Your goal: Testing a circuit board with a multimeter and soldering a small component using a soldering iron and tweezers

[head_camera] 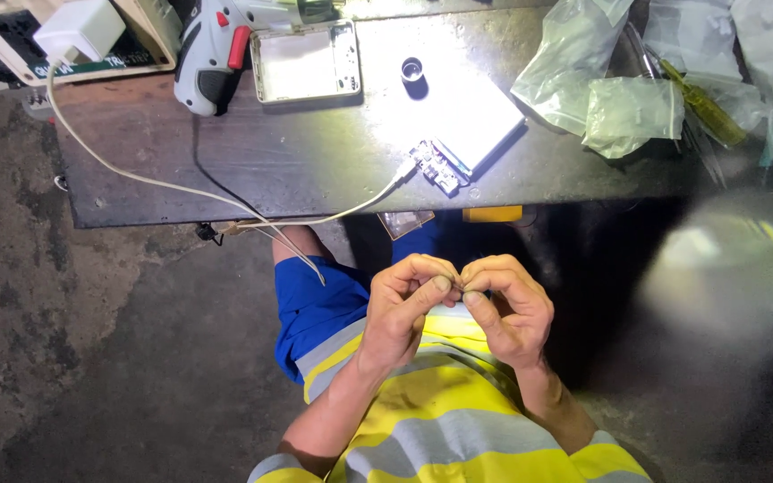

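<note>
- At the far left of the dark workbench [181, 179], a white charger plug [80, 29] sat on a tray-like board, and its white cable [163, 185] trailed down over the near edge of the bench and back up towards the middle.
- Just right of the plug, a grey cordless screwdriver [210, 49] with a red trigger lay at the far edge.
- Beside it lay an open, shallow metal casing half [306, 61], hollow side up.
- A small dark cylindrical cap [412, 69] stood right of the casing, on the brightly lit patch.
- Near the bench's middle, a flat white power-bank body [480, 121] lay tilted, with a small circuit board [434, 167] at its near-left corner; the cable's end met that board.
- Below the bench, over the person's lap, the left hand [402, 309] was curled, its thumb and forefinger pinched together.
- The right hand [512, 309] was curled likewise, and the fingertips of both hands met on something tiny [459, 288], too small to identify.
- At the far right, several clear plastic bags [628, 112] lay heaped, with a yellow-green screwdriver [702, 105] among them.
</note>
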